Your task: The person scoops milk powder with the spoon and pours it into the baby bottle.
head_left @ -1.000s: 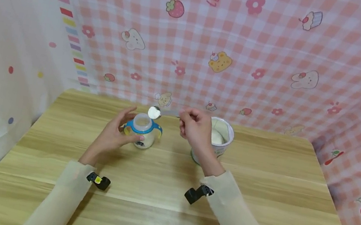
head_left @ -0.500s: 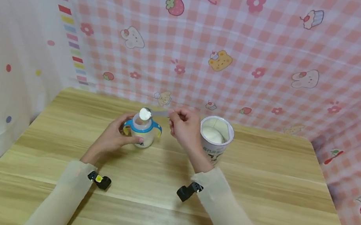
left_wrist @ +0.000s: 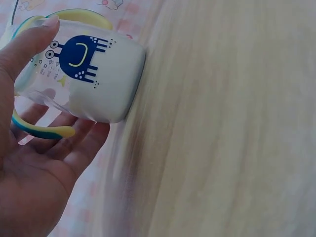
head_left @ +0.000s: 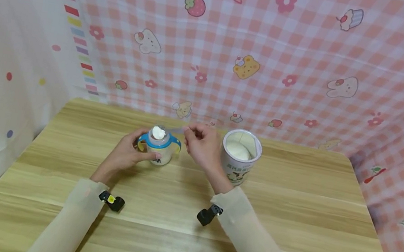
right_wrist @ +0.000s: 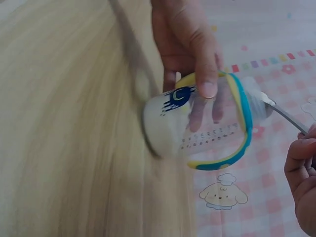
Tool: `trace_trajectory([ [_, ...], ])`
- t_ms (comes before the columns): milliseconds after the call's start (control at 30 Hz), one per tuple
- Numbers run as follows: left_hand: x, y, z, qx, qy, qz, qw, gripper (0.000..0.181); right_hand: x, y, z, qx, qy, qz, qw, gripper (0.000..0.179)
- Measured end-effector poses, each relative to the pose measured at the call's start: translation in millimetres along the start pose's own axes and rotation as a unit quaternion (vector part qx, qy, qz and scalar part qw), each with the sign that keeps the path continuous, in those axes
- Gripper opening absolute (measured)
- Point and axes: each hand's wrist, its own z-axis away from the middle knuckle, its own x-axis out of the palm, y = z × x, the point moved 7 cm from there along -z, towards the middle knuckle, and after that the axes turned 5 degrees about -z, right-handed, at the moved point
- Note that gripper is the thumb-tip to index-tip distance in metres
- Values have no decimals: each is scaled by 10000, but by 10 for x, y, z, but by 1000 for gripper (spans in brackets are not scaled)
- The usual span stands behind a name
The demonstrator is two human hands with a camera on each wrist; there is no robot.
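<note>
A clear baby bottle (head_left: 165,156) with a blue collar and two yellow-and-blue handles stands upright on the table. White contents fill its lower part, and a dark blue cartoon creature is printed on the side (left_wrist: 76,57). My left hand (head_left: 124,151) holds it, thumb across the front and fingers behind the body. My right hand (head_left: 203,146) pinches the handle of a metal spoon (right_wrist: 291,118). The spoon's bowl, heaped with white powder (head_left: 158,132), is right at the bottle's open mouth, tipped toward it.
Right of my right hand stands an open tub (head_left: 233,166) with white powder inside and a cow picture on its label. A wooden table (head_left: 167,236) lies below. Pink checked cloth (head_left: 303,49) hangs behind its far edge.
My right hand has moved left and slightly down, carrying the spoon from beside the bottle to its mouth. The tub now shows fully. The left hand has closed in around the bottle.
</note>
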Motion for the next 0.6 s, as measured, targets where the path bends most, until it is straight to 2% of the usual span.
trace_trajectory([
  [200, -6, -16, 11, 12, 51, -202, 9998, 70, 54, -57, 53, -809, -173, 505, 9953, 19],
  [367, 2, -12, 14, -48, 39, -344, 9994, 72, 82, -96, 83, -1438, -207, 881, 9855, 17],
  [500, 6, -6, 16, -70, 36, -335, 9994, 73, 99, -144, 116, -1988, -229, 1135, 9732, 16],
  [600, 2, -12, 21, -44, 57, -317, 9995, 71, 122, -196, 158, -2514, -271, 1347, 9581, 17],
])
